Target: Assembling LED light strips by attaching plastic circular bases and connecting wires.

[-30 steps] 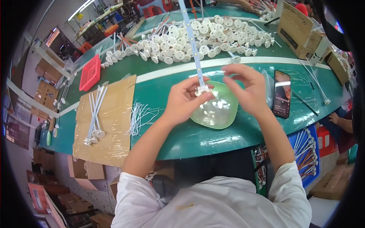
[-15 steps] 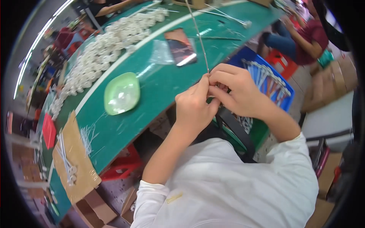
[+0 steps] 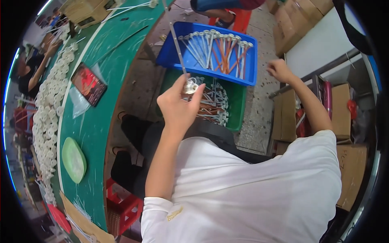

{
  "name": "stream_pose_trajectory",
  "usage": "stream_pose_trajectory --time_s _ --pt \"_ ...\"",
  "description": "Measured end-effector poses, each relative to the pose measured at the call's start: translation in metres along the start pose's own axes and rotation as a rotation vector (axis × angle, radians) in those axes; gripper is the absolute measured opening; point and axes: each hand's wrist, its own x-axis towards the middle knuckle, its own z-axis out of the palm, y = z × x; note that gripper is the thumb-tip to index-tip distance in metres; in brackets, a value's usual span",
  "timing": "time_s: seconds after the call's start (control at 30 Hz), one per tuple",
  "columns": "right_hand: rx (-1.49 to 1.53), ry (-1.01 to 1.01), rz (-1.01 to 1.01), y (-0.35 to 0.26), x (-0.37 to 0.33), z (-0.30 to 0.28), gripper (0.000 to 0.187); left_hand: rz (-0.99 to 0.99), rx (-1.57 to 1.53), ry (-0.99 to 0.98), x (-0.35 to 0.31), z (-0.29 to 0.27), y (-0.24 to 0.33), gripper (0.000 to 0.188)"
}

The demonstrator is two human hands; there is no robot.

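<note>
My left hand [image 3: 178,103] pinches a thin, light rod [image 3: 177,44] at its lower end, near a round, shiny whitish head [image 3: 190,86] between thumb and fingers. The rod rises tilted toward the top of the view. Away to the right, my right hand [image 3: 280,71] is raised with its fingers curled closed; whatever they may hold is hidden. Beyond my left hand is a blue crate [image 3: 250,75] with several white and orange-brown rods with round heads [image 3: 216,50]. Partly under it, a green crate [image 3: 239,109] contains more such rods.
On the green table [image 3: 109,60] at left lie a phone with a lit screen [image 3: 87,85], a pale green dish [image 3: 74,160] and a long heap of white round parts [image 3: 50,117]. Cardboard boxes [image 3: 283,115] stand at right. A red stool [image 3: 125,212] is below the table edge.
My view has swung toward the crates. My right hand has left the rod and moved off to the right, while my left hand keeps hold of it.
</note>
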Motion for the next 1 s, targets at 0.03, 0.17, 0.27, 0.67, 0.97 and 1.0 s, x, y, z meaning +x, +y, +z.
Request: stream_pose_trajectory --time_s 0.03,0.17,0.27,0.67,0.97,1.0 --pt "-0.234 -0.088 0.054 0.049 -0.016 0.013 0.007 -0.002 -0.009 -0.010 0.001 0.004 0.000 0.038" --pt "-0.614 -0.379 0.153 0.180 -0.099 0.085 0.012 -0.124 -0.213 -0.075 0.002 0.023 -0.002 0.038" --pt "-0.586 -0.336 0.203 0.108 -0.079 0.091 0.012 -0.220 -0.295 -0.099 0.000 0.018 0.001 0.038" --pt "0.821 0.234 -0.231 -0.218 -0.012 -0.002 0.013 -0.165 -0.235 0.016 -0.003 0.026 0.024 0.043" --pt "0.532 0.292 -0.512 -0.268 -0.030 -0.007 0.017 0.286 0.238 0.066 -0.010 0.009 0.018 0.041" --pt "0.532 0.290 -0.511 -0.267 -0.029 -0.004 0.017 0.319 0.254 0.069 -0.012 0.009 0.018 0.040"
